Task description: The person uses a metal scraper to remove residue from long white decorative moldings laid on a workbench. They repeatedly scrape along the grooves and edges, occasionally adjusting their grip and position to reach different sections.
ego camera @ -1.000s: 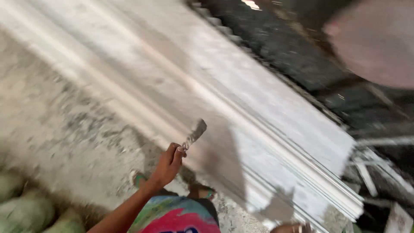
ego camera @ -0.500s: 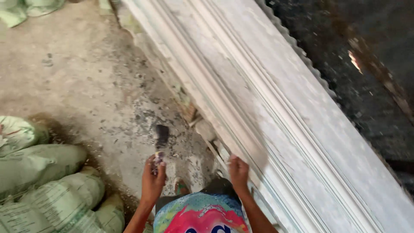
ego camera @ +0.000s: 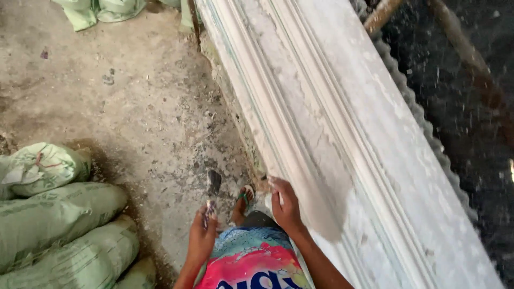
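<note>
Compared with half a second earlier, the view has drawn closer to the long white moulding (ego camera: 342, 134), and the right hand (ego camera: 286, 206) has shifted slightly, now lying against the moulding's lower left edge with fingers curled loosely over it, holding nothing separate. The left hand (ego camera: 202, 235) remains closed around the handle of a small scraper (ego camera: 212, 188), whose dark flat blade points away from the body, over the floor just left of the moulding. The moulding runs diagonally from the upper middle to the lower right; it is pale, chalky plaster with parallel ridges and grooves along its length, and a rough, patchy, cracked band down the centre. A sandalled foot (ego camera: 243, 203) stands between the two hands, just beside the moulding's base. Left of the moulding, across the dusty concrete floor (ego camera: 134, 107), lie stacked pale green woven sacks (ego camera: 59, 219), bulging and soft-cornered; more green sacks (ego camera: 101, 9) sit near the moulding's far end.
</note>
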